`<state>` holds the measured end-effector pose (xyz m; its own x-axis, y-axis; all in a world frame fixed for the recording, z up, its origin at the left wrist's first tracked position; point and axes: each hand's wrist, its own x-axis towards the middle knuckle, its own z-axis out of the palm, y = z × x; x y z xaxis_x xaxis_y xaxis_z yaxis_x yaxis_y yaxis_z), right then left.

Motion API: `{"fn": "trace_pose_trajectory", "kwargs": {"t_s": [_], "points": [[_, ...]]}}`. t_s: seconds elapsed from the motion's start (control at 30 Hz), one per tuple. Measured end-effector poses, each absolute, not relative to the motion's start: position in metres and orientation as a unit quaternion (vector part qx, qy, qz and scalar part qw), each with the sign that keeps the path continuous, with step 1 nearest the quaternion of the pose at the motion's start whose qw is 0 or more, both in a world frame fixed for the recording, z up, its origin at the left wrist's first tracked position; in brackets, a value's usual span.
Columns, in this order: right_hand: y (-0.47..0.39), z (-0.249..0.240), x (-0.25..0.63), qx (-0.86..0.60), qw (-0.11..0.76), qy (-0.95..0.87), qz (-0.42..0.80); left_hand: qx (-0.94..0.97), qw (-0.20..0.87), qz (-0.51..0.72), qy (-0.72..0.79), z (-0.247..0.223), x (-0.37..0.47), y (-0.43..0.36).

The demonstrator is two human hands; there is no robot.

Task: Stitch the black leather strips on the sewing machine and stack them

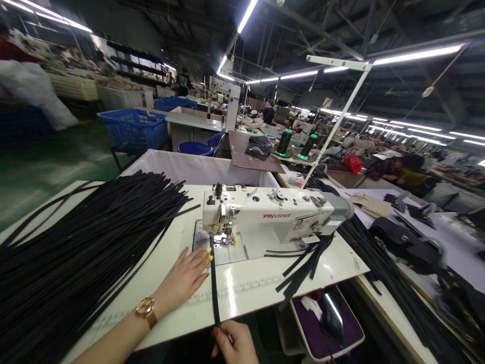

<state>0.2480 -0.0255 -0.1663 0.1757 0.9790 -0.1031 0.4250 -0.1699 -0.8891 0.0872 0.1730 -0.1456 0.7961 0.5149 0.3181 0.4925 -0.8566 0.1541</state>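
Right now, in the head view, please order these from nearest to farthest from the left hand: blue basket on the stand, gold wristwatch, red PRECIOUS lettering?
1. Gold wristwatch: just behind the left hand.
2. Red PRECIOUS lettering: on the sewing machine, right.
3. Blue basket: beyond the table, forward-left.

The white sewing machine (275,206) reads "PRECIOUS" in red.

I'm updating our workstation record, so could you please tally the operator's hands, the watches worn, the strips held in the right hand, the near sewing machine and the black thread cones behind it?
Hands: 2, left hand and right hand
Watch: 1
Held black strip: 1
Near sewing machine: 1
Black thread cones: 2
Total: 7
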Motion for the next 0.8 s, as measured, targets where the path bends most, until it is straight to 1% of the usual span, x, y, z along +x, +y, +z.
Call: {"fn": "trace_pose_trajectory", "kwargs": {"t_s": [0.33, 0.53, 0.67, 0.8], "points": [[-0.027, -0.160, 0.247, -0.667, 0.368, -0.525, 0.379, 0.946, 0.038, 0.186, 0.263, -0.144, 0.088, 0.173], [-0.026, -0.162, 0.247, -0.653, 0.385, -0.513, 0.403, 0.948, 0.029, 0.176, 0.262, -0.144, 0.088, 0.173], [-0.029, -0.169, 0.247, -0.672, 0.376, -0.523, 0.366, 0.950, 0.021, 0.168, 0.262, -0.146, 0.087, 0.174], [-0.044, -0.169, 0.256, -0.662, 0.384, -0.506, 0.397, 0.951, 0.018, 0.172, 0.258, -0.150, 0.087, 0.176]]}}
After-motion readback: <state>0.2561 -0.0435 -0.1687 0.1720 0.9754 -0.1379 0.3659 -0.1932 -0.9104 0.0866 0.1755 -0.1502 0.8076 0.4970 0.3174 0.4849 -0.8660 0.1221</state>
